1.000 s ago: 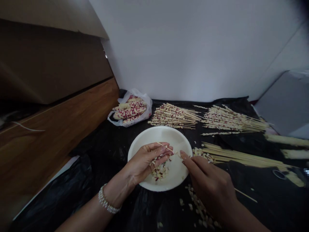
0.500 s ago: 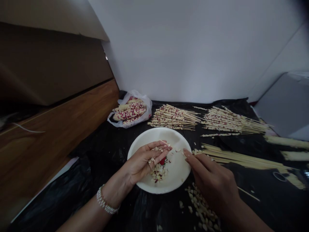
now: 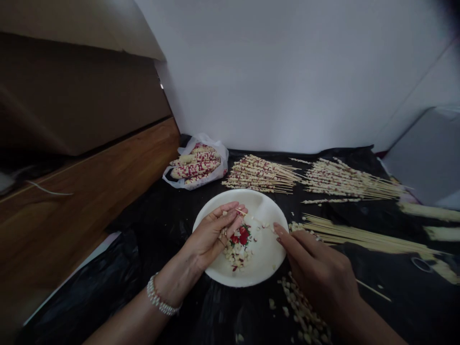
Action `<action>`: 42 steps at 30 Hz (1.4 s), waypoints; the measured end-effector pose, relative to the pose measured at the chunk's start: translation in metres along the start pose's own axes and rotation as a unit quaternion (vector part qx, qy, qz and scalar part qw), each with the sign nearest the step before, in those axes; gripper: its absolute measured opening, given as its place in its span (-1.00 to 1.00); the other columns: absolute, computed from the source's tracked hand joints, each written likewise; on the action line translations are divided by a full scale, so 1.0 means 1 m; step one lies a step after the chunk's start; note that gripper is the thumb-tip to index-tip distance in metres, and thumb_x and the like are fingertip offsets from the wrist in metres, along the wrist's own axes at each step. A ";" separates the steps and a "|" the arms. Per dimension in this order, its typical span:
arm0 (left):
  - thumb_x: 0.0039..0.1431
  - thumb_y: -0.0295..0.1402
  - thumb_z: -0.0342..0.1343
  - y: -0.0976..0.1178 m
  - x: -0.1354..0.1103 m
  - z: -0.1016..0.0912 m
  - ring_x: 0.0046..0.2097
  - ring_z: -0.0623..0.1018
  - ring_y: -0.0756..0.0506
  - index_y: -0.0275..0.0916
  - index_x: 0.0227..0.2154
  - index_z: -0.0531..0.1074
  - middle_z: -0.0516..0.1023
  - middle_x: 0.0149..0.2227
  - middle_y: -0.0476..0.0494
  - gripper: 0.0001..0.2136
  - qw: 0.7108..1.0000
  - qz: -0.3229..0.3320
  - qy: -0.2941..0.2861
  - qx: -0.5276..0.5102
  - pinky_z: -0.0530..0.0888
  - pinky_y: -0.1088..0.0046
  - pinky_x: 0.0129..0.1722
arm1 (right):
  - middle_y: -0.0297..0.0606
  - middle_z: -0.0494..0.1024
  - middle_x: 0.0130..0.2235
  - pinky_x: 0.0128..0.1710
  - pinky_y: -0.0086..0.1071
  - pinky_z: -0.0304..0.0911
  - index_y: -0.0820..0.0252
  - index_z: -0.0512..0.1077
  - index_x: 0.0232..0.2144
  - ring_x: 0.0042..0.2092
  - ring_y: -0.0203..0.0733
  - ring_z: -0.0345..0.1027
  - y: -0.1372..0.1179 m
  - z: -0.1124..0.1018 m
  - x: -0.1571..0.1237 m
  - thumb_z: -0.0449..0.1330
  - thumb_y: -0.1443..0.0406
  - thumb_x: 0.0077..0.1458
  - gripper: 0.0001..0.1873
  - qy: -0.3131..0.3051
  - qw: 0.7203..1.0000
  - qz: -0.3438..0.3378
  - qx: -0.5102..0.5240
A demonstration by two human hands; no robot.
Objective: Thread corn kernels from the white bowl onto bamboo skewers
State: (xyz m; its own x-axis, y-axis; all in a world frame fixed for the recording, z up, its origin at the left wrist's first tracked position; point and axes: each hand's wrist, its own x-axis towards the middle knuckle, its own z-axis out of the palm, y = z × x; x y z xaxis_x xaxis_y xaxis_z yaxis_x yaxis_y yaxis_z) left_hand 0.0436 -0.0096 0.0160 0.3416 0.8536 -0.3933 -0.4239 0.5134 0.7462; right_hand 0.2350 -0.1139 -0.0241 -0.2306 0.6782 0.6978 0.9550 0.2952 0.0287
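Note:
A white plate (image 3: 264, 203) with a red flower print sits on the black plastic sheet and holds loose corn kernels (image 3: 237, 251). My left hand (image 3: 212, 235) hovers over the plate's left half, palm up, fingers curled around a few kernels. My right hand (image 3: 316, 268) comes in from the right and pinches a thin bamboo skewer (image 3: 251, 218), whose tip reaches to my left fingertips. The skewer's other end sticks out behind my right hand at the lower right.
Two piles of kernel-threaded skewers (image 3: 260, 175) (image 3: 345, 179) lie behind the plate. A bundle of bare skewers (image 3: 359, 235) lies to the right. A plastic bag of corn cobs (image 3: 196, 165) rests at the back left. Loose kernels (image 3: 302, 311) are scattered under my right wrist. A wooden ledge runs along the left.
My left fingers have curled in and drawn back to the left, uncovering the plate's red print. My right hand and the skewer have barely shifted.

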 end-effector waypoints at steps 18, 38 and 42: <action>0.04 -0.57 0.21 0.002 -0.001 -0.001 -0.05 0.55 -0.08 -0.30 -0.25 0.51 0.60 -0.14 -0.19 -0.81 0.999 0.013 0.036 0.004 0.50 0.51 -0.06 | -0.25 0.50 -0.29 -0.49 -0.40 0.10 0.23 0.31 0.11 -0.38 -0.31 0.32 0.003 0.001 -0.004 0.05 0.50 0.08 -0.48 -0.019 0.998 -0.020 -0.055; 0.00 -0.63 0.22 -0.005 0.001 -0.002 -0.04 0.55 -0.08 -0.30 -0.30 0.49 0.60 -0.21 -0.14 -0.81 0.999 0.035 0.037 -0.011 0.49 0.54 -0.05 | -0.22 0.50 -0.23 -0.47 -0.37 0.11 0.27 0.29 0.12 -0.41 -0.30 0.27 -0.005 -0.004 -0.002 0.01 0.52 0.08 -0.48 -0.023 0.998 -0.025 -0.049; -0.01 -0.62 0.22 -0.004 0.001 -0.003 0.01 0.52 -0.11 -0.29 -0.31 0.51 0.58 -0.14 -0.14 -0.81 0.999 0.012 0.033 -0.024 0.48 0.51 -0.01 | -0.24 0.50 -0.23 -0.47 -0.36 0.10 0.26 0.31 0.11 -0.40 -0.30 0.28 -0.005 -0.004 -0.003 0.01 0.53 0.08 -0.48 -0.022 0.999 -0.017 -0.047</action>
State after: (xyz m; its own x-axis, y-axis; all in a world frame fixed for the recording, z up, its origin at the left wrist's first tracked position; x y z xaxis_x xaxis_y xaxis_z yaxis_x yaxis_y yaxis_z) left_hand 0.0431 -0.0110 0.0108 0.2766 0.8685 -0.4113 -0.4708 0.4956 0.7299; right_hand 0.2317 -0.1197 -0.0234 -0.2683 0.6980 0.6640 0.9596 0.2544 0.1202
